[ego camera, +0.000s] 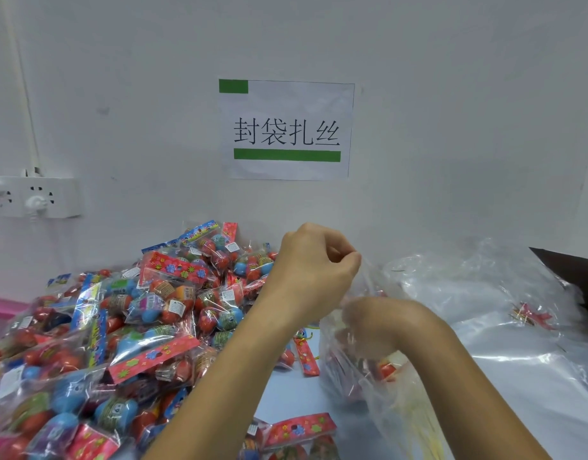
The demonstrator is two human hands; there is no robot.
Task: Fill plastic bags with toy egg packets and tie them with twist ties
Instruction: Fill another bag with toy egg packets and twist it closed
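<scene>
left hand [314,263]: pinching the clear plastic bag [362,356] rim, holding it up
right hand [369,322]: shoved inside the bag, blurry, can't tell its grip
egg packets [120,327]: big heap just left of both hands

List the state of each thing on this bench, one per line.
left hand: pinches the bag's rim, holding it up
right hand: inside the bag, blurred
plastic bag: open, partly filled with packets
toy egg packets: heaped loose on the left
empty bags: lying flat, unfilled
</scene>
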